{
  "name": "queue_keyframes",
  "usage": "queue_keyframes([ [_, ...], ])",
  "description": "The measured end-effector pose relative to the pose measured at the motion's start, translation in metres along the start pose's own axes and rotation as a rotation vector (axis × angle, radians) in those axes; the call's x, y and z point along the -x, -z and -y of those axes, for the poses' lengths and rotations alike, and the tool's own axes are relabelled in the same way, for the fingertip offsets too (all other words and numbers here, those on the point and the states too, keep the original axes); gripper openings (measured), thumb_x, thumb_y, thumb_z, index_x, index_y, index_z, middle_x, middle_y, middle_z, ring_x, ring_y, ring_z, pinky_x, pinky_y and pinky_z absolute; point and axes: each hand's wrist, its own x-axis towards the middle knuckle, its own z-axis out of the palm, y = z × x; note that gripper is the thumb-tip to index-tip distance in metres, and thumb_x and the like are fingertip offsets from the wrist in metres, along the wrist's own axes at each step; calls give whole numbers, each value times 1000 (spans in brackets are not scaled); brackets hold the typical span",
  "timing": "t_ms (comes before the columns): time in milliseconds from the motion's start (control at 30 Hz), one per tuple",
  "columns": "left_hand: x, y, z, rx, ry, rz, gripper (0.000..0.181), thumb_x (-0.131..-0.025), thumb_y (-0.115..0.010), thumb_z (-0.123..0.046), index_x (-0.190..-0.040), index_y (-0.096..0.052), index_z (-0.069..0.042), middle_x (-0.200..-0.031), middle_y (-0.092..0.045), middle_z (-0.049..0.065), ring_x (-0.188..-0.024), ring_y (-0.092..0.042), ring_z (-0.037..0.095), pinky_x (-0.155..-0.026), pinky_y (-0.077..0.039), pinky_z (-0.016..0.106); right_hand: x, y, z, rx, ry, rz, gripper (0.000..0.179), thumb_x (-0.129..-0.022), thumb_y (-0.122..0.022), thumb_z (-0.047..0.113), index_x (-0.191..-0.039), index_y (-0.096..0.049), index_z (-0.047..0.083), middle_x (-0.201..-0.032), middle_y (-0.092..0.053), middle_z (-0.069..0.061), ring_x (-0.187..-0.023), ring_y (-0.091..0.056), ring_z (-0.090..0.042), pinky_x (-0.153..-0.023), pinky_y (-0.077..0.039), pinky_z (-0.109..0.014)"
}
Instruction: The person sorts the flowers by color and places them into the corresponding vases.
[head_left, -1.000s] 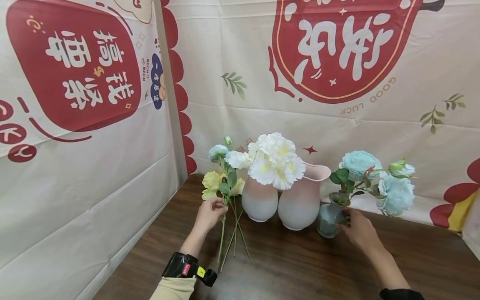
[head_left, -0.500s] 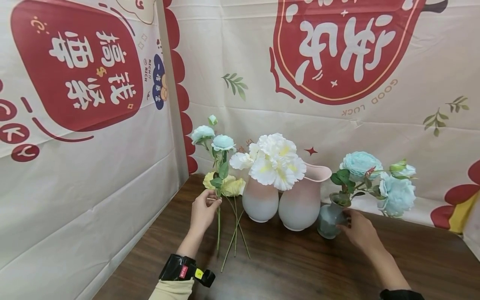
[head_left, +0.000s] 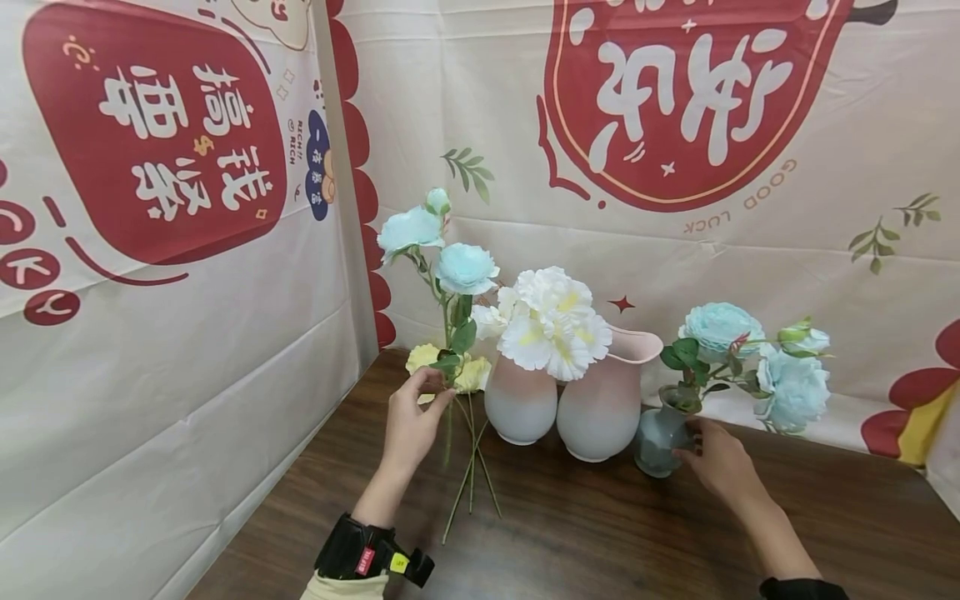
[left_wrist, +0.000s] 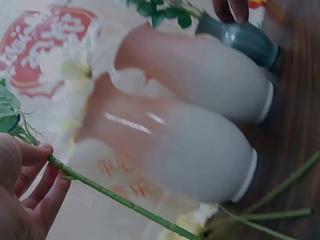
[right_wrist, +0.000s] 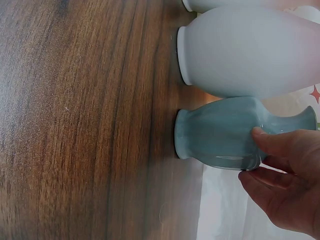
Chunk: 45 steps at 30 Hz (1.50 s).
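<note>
My left hand [head_left: 411, 421] pinches the green stem [left_wrist: 120, 199] of an artificial flower spray, thumb against fingers. Its pale blue blooms [head_left: 467, 268] and a bud stand upright above the hand; in the left wrist view the stem runs down past the fingers. My right hand [head_left: 720, 458] holds a small blue-grey vase [right_wrist: 220, 132] between thumb and fingers. That vase stands on the table, with a second spray of pale blue flowers [head_left: 723, 327] leaning right out of it.
Two pink-and-white vases [head_left: 521, 408] stand mid-table, one holding white flowers [head_left: 555, 325]. Yellow flowers [head_left: 422, 358] lie behind my left hand, their thin stems [head_left: 471, 483] crossing on the brown table [head_left: 570, 533]. Printed cloth walls [head_left: 637, 258] enclose the back and left.
The spray in my left hand has risen; its blooms now show above the yellow flowers. That hand shifted left, then slightly back right. My right hand has stayed on the small vase.
</note>
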Motion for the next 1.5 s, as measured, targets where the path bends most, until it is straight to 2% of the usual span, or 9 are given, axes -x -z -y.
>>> queue_keyframes([
  [100, 1, -1, -18, 35, -34, 31, 13, -88, -73, -5, -101, -69, -5, -94, -72, 13, -90, -69, 23, -76, -62, 33, 1, 0, 1, 0, -1, -2, 54, -89, -70, 12, -129, -47, -18, -122, -56, -40, -105, -61, -53, -79, -56, -57],
  [233, 3, -8, -39, 85, -70, 82, 13, -89, -73, -7, -101, -71, -9, -92, -74, 12, -87, -68, 14, -71, -57, 21, 1, 0, 1, -3, -7, -2, 54, -90, -70, 12, -129, -47, -18, -122, -56, -40, -105, -61, -53, -79, -56, -56],
  [367, 7, -20, -58, 172, -90, 159, 17, -89, -72, -5, -105, -70, -6, -98, -74, 18, -91, -69, 18, -73, -58, 21, 0, 1, 1, -7, -10, 9, 55, -90, -70, 13, -129, -47, -18, -123, -56, -40, -105, -61, -53, -79, -56, -56],
  [567, 14, -50, -86, 235, -135, 283, 17, -91, -70, -7, -108, -69, -5, -103, -71, 16, -95, -71, 27, -80, -60, 22, -1, 0, 0, -4, -3, 6, 54, -90, -71, 11, -129, -47, -18, -122, -56, -40, -105, -61, -53, -79, -57, -56],
  [733, 14, -80, -102, 249, -234, 321, 17, -91, -71, -9, -107, -68, -5, -100, -70, 18, -93, -72, 28, -78, -59, 18, -2, -2, 3, -17, 4, 2, 53, -89, -71, 9, -128, -48, -18, -122, -56, -40, -106, -61, -53, -80, -57, -56],
  [867, 12, -102, -113, 245, -246, 358, 22, -92, -70, -11, -114, -67, -8, -100, -72, 14, -95, -70, 21, -77, -57, 15, 0, -2, 4, -10, 6, -4, 53, -89, -71, 9, -128, -48, -18, -123, -56, -40, -106, -61, -53, -80, -57, -56],
  [1000, 10, -122, -119, 225, -255, 379, 20, -94, -69, -13, -113, -66, -9, -101, -72, 11, -96, -69, 13, -78, -56, 12, 2, 0, 3, -2, -5, -6, 54, -89, -71, 10, -128, -49, -18, -122, -56, -40, -105, -62, -53, -80, -57, -55],
  [1367, 1, -167, -125, 135, -321, 355, 23, -96, -65, -17, -119, -64, -13, -106, -72, 5, -100, -70, 4, -84, -51, 5, 5, 1, -1, -12, 2, -11, 53, -89, -71, 10, -128, -48, -18, -122, -57, -40, -104, -62, -52, -79, -57, -55],
  [1500, 0, -183, -129, 137, -328, 337, 22, -96, -65, -16, -117, -65, -11, -107, -72, 4, -102, -69, 1, -84, -50, 3, 6, 2, -2, -10, -5, -4, 53, -89, -71, 9, -129, -48, -18, -122, -56, -41, -105, -62, -53, -81, -57, -55],
])
